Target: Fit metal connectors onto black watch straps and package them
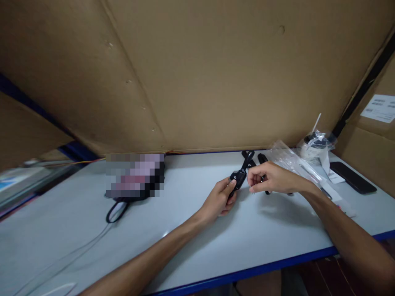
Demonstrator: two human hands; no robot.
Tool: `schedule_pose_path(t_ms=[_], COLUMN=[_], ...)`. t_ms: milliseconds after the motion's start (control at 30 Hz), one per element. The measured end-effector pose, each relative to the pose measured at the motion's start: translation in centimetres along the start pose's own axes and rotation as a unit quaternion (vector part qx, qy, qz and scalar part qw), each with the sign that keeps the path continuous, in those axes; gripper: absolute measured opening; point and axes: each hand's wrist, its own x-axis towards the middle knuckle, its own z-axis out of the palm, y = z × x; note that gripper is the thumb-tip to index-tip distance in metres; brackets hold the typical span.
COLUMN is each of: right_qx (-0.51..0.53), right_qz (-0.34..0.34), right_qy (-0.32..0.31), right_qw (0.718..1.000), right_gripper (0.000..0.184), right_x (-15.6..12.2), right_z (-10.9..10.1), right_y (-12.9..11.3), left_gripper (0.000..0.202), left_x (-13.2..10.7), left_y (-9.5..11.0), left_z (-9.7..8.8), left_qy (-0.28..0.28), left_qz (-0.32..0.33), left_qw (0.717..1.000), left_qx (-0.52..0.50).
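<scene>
My left hand (222, 196) is closed around a glossy black object with a loop at its far end (239, 179), held tilted above the white table. The thumb presses on its upper face, and I cannot tell its exact kind. Just to the right hovers my right hand (268, 177), its fingers curled in and thumb tip near the index finger. Anything between those fingertips is too small or hidden to make out. Behind my right hand lie black handle-like pieces (262, 158), partly covered by it.
At left on the table (185, 230) rests a black-edged item (134, 176), its top pixelated, with a black loop and thin cord. Clear plastic packaging (285, 158), a plastic-wrapped cup (313, 147) and a dark phone-like slab (353, 177) stand at right. A cardboard wall (216, 74) rises behind.
</scene>
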Motion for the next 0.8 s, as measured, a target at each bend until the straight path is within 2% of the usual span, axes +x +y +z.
schedule_pose_path(t_ms=[100,200,367,633,733,800], right_qx=[0.017,-0.025,-0.120,-0.205,-0.316,-0.408], right_qz=[-0.025,-0.043,-0.077,-0.102,-0.134,-0.149], right_qy=[0.104,0.202,0.282,0.292,0.277,0.233], right_qw=[0.994,0.978,0.949,0.929,0.897,0.870], right_gripper=[0.008,0.010,0.016,0.018,0.015,0.018], right_x=[0.6,1.3,2.2,2.5,2.4,2.3], right_z=[0.8,2.3,4.1,5.4,5.5,5.5], right_y=[0.2,0.8,1.6,2.8,2.8,2.4], left_gripper=[0.028,0.024,0.023,0.024,0.025,0.026], left_x=[-0.1,-0.2,-0.3,-0.2,-0.2,-0.2], left_y=[0.2,0.5,0.7,0.5,0.6,0.6], left_z=[0.1,0.2,0.4,0.4,0.4,0.3], left_qy=[-0.021,-0.034,-0.031,-0.032,-0.029,-0.030], left_qz=[-0.041,-0.068,-0.076,-0.066,-0.066,-0.066], left_qw=[0.998,0.996,0.994,0.995,0.995,0.995], left_qx=[0.029,0.053,0.068,0.067,0.065,0.064])
